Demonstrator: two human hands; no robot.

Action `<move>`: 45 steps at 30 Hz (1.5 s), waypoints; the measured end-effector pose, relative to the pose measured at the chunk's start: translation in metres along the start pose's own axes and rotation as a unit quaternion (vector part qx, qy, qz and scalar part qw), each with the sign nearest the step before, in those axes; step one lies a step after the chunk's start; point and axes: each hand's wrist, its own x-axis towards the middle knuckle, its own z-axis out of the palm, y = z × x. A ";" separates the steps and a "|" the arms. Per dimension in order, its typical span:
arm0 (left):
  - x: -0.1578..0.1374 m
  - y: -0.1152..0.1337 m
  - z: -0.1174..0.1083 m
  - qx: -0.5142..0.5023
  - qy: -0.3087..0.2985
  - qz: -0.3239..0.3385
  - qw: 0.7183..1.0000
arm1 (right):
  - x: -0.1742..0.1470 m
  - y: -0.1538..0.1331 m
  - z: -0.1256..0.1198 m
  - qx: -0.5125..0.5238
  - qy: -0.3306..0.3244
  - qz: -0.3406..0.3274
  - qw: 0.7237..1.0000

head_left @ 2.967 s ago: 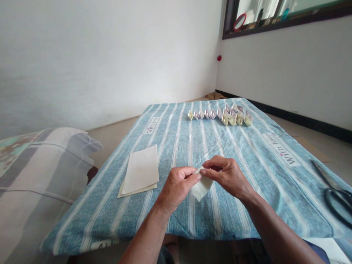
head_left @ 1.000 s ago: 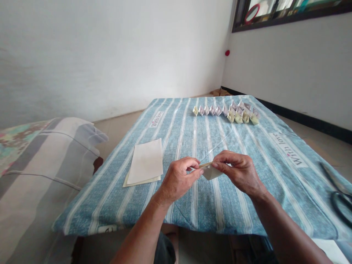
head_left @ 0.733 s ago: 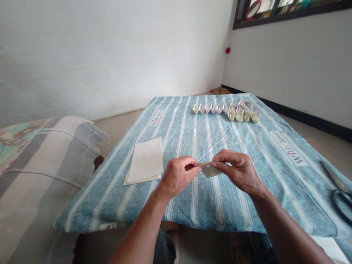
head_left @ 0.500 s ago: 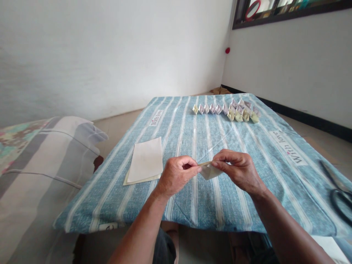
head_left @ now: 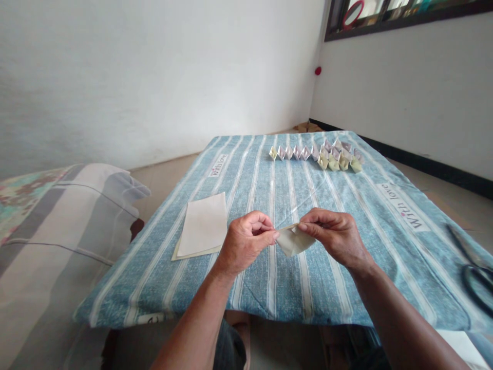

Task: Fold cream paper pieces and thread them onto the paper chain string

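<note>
Both of my hands pinch one small folded piece of cream paper (head_left: 292,241) above the near part of a table under a blue striped cloth (head_left: 346,216). My left hand (head_left: 246,241) grips the paper's left corner between thumb and forefinger. My right hand (head_left: 335,234) holds its upper right edge. The paper hangs between them as a downward-pointing flap. A short stack of flat cream sheets (head_left: 202,226) lies on the cloth to the left of my left hand.
Several small folded paper shapes (head_left: 319,155) stand in rows at the far end of the table. Black scissors (head_left: 475,270) lie at the right edge. A striped cushion (head_left: 57,241) sits to the left. White walls and a dark window frame (head_left: 385,23) are behind.
The folded paper has been turned and opened slightly, so its flap hangs lower now. My hands stayed close together; the camera view shifted a little since 3 s ago.
</note>
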 end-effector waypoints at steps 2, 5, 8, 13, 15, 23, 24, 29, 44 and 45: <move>0.000 0.000 -0.001 -0.015 0.003 -0.003 1.000 | 0.000 0.001 0.000 0.010 0.001 0.008 1.000; 0.000 0.001 -0.002 -0.028 -0.003 0.000 1.000 | 0.000 0.001 0.001 0.030 0.004 0.026 0.999; 0.001 0.002 -0.004 -0.031 -0.012 0.004 0.999 | 0.001 0.001 0.002 0.060 0.013 0.058 0.996; 0.000 0.001 -0.003 -0.075 -0.016 -0.033 0.997 | 0.002 0.003 0.001 0.108 0.042 0.097 0.988; -0.001 0.001 -0.001 -0.094 -0.025 -0.053 0.994 | 0.002 0.005 0.002 0.121 0.046 0.101 0.986; 0.000 0.003 0.008 -0.107 -0.041 -0.083 0.990 | 0.002 0.007 0.005 0.131 0.070 0.109 0.983; 0.000 0.003 0.009 -0.103 -0.037 -0.084 0.990 | 0.002 0.007 0.005 0.132 0.072 0.108 0.983; 0.000 0.004 0.010 -0.092 -0.024 -0.083 0.992 | 0.003 0.007 0.004 0.136 0.075 0.108 0.982; 0.000 0.005 0.015 -0.106 0.010 -0.062 0.992 | 0.005 0.007 0.004 0.146 0.084 0.096 0.981; 0.000 0.005 0.014 -0.109 0.003 -0.068 0.992 | 0.005 0.006 0.004 0.146 0.087 0.097 0.981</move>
